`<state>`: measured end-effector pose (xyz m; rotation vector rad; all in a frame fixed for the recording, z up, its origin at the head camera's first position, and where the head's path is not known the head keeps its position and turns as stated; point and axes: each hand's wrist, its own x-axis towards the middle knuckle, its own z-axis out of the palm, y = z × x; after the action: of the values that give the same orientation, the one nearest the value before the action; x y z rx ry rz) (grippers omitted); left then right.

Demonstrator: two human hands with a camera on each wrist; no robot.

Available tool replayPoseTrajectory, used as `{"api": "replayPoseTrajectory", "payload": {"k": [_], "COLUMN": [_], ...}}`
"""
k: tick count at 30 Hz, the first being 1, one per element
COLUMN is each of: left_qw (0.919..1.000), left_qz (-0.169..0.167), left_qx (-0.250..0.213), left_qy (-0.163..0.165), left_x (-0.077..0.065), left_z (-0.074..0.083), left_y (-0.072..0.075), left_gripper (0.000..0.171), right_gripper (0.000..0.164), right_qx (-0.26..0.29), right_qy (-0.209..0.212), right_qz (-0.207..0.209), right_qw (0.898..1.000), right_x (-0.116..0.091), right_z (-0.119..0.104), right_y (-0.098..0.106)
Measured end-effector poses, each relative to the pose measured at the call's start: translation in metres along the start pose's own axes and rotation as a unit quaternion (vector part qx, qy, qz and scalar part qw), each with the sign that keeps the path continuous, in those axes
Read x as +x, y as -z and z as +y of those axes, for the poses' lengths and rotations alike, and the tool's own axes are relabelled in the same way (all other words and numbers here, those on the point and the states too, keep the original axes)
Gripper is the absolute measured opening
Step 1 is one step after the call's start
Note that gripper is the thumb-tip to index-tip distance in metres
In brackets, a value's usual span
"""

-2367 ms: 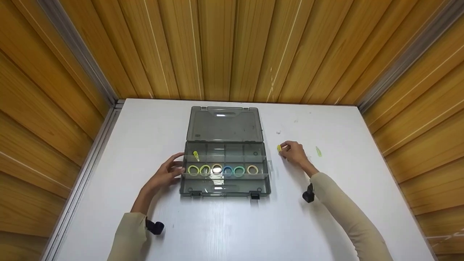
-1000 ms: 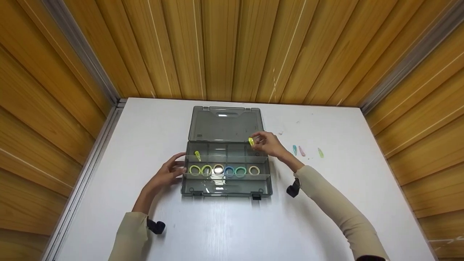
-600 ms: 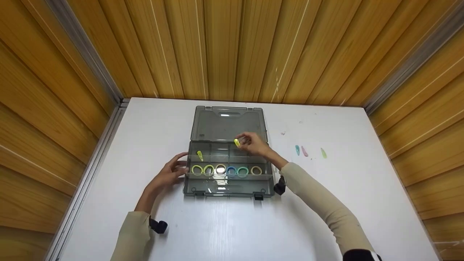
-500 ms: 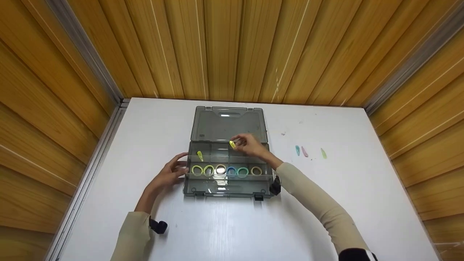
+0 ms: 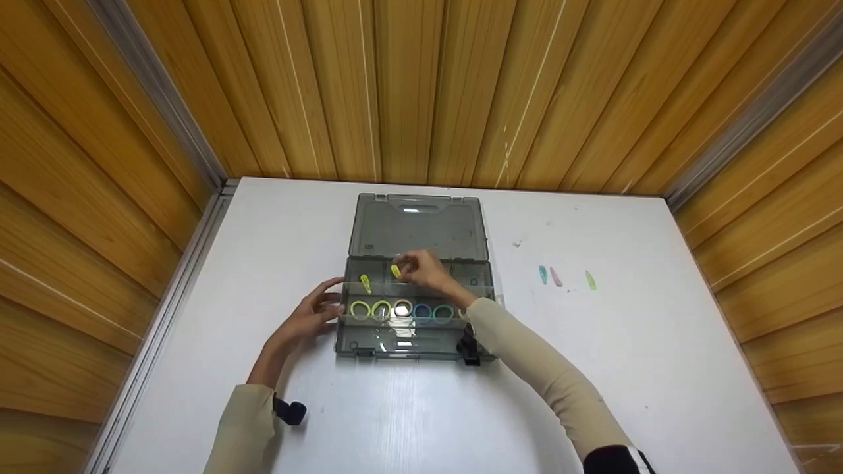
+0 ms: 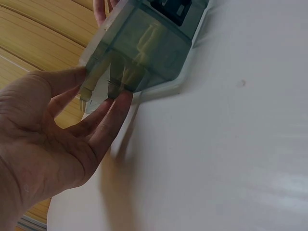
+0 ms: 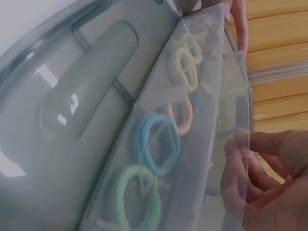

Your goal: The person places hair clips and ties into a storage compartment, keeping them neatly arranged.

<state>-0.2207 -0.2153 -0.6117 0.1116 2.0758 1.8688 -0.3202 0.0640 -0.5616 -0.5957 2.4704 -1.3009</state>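
Observation:
My right hand (image 5: pixel 425 270) pinches a yellow hair clip (image 5: pixel 396 270) between thumb and fingertips, over the back row of a grey see-through compartment box (image 5: pixel 415 347). Another yellow hair clip (image 5: pixel 365 284) lies in the back-left compartment. Along the middle row stand several ring-shaped hair ties, among them a blue one (image 7: pixel 159 144) and a green one (image 7: pixel 137 197); my right forearm partly covers the rightmost. My left hand (image 5: pixel 306 319) touches the box's left side; in the left wrist view its thumb and fingertips (image 6: pixel 126 96) rest against the wall, spread apart.
The box's lid (image 5: pixel 419 227) is folded back flat behind it. On the white table (image 5: pixel 395 421) to the right lie a teal hair clip (image 5: pixel 543 274), a pink one (image 5: pixel 556 276) and a pale green one (image 5: pixel 591 280). Wooden panels surround the table.
My right hand has carried the yellow hair clip from the table at right leftward and over the box's back row. My left hand has stayed at the box's left side.

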Motion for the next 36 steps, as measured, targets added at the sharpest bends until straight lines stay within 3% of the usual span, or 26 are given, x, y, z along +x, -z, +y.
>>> {"api": "replayPoseTrajectory", "payload": {"k": [12, 20, 36], "left_qw": [1.0000, 0.9999, 0.9997], "left_qz": [0.000, -0.007, -0.009], "left_qx": [-0.006, -0.003, -0.003], "left_qy": [0.004, -0.008, -0.022], "left_x": [-0.001, 0.000, 0.000], "left_z": [0.002, 0.001, -0.002], "left_y": [-0.001, 0.000, 0.003], "left_gripper": [0.068, 0.067, 0.068], "right_gripper": [0.025, 0.031, 0.033], "right_qx": [-0.035, -0.052, -0.063], "right_qy": [-0.038, -0.063, -0.071], "right_qz": [0.008, 0.026, 0.038], "right_qw": [0.999, 0.996, 0.995], "right_x": [0.009, 0.010, 0.013], "right_z": [-0.006, -0.006, -0.004], "right_y": [-0.017, -0.022, -0.027]}}
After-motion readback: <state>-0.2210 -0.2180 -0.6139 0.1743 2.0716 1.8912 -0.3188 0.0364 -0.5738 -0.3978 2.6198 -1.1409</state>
